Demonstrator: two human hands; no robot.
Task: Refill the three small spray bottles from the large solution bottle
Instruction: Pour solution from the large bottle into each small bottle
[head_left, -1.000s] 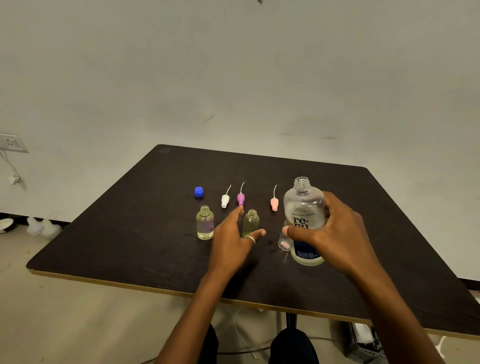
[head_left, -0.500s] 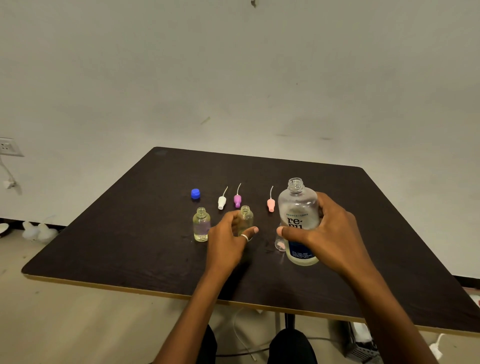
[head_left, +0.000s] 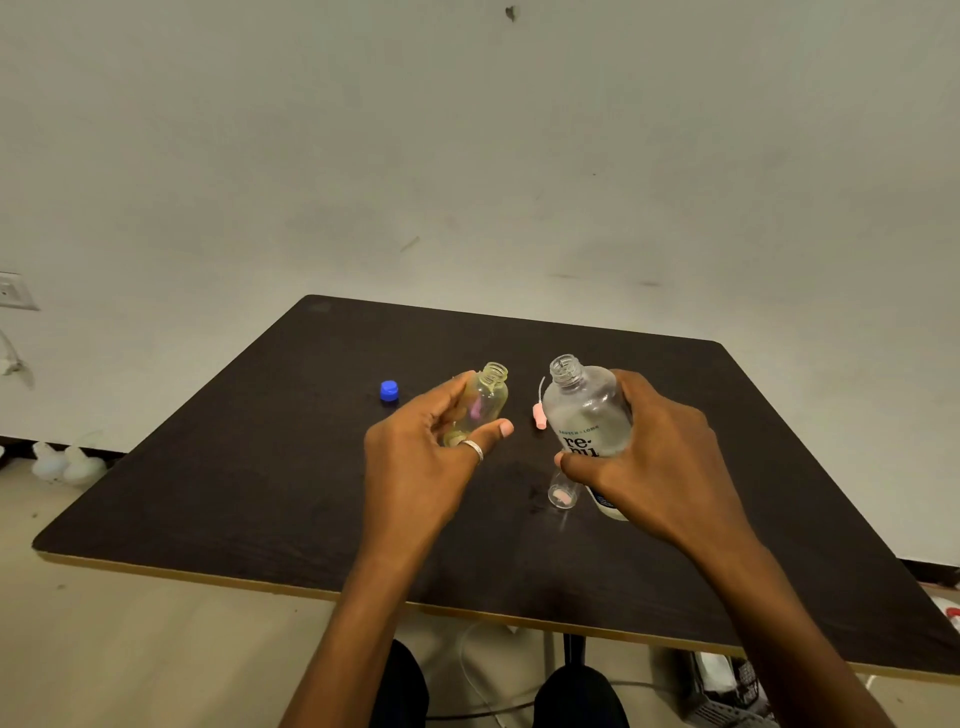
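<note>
My left hand (head_left: 423, 457) holds a small clear yellowish spray bottle (head_left: 480, 402) lifted off the table, its open neck tilted to the right. My right hand (head_left: 657, 460) grips the large uncapped solution bottle (head_left: 584, 415), raised and leaning left toward the small one. Another small clear bottle (head_left: 562, 492) stands on the table just under my right thumb. A pink spray top (head_left: 539, 415) lies between the two held bottles. The blue cap (head_left: 389, 390) sits to the left. The third small bottle and the other spray tops are hidden behind my left hand.
The dark table (head_left: 260, 467) has a pale front edge running close to my lap. A wall socket (head_left: 13, 291) is on the wall at the far left, and white objects (head_left: 62, 462) lie on the floor below it.
My left hand closed round the middle small bottle and lifted it. My right hand raised the large bottle off the table and tilted it toward the small one.
</note>
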